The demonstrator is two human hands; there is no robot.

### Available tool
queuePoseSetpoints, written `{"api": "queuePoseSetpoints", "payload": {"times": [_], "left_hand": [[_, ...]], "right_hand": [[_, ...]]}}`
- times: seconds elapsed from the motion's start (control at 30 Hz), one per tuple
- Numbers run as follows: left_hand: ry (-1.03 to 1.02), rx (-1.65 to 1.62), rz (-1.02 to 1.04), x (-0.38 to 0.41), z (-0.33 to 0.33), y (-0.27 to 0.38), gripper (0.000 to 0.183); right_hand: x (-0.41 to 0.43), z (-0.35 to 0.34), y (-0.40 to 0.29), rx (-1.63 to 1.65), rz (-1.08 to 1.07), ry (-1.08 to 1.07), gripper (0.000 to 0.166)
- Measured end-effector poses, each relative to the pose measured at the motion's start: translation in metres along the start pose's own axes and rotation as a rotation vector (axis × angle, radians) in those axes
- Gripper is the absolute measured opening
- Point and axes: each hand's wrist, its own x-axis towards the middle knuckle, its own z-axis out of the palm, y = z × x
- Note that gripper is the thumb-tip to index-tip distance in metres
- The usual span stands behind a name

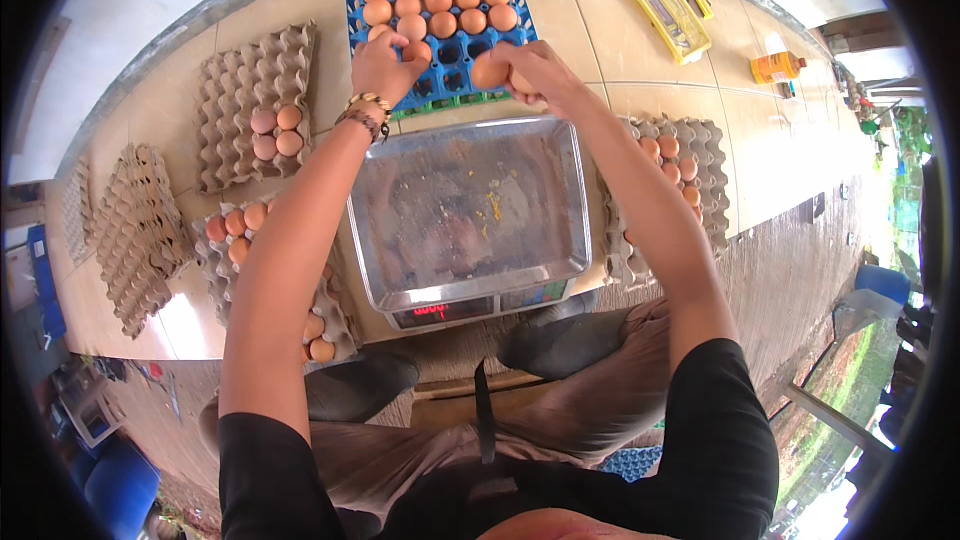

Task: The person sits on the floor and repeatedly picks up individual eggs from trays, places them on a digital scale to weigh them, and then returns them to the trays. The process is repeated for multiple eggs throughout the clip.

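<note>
A blue plastic egg tray point(531, 24) stands beyond the scale, its far rows filled with brown eggs point(439, 0). My left hand point(386, 67) is over the tray's near left corner, its fingers around a brown egg point(417, 52). At the near right corner my right hand point(536, 73) grips brown eggs point(489, 72), one showing fully and another partly under the fingers. Between my forearms lies the metal pan point(465, 210) of a digital scale point(450, 313) with a lit red display; yellow bits are stuck to the pan.
Cardboard egg trays, one with a few eggs point(251, 82), one partly filled point(217, 262), stand at left, with stacked trays point(139, 232) farther out. Another cardboard tray with eggs point(709, 187) is under my right forearm. A yellow case point(664, 11) and an orange bottle point(776, 67) lie at far right.
</note>
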Motion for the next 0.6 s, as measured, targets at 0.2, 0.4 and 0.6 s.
{"api": "queuePoseSetpoints", "payload": {"times": [0.2,0.4,0.6], "left_hand": [[0.064,0.277,0.206,0.001,0.01,0.0,0.043],[-0.176,-0.251,-0.202,-0.006,-0.024,0.01,0.037],[-0.453,-1.316,-0.532,-0.095,-0.136,0.044,0.035]], "right_hand": [[-0.069,0.029,0.018,-0.594,0.043,-0.439,0.051],[-0.087,0.062,0.03,-0.835,-0.109,-0.36,0.055],[-0.126,0.026,0.022,-0.576,0.086,-0.248,0.046]]}}
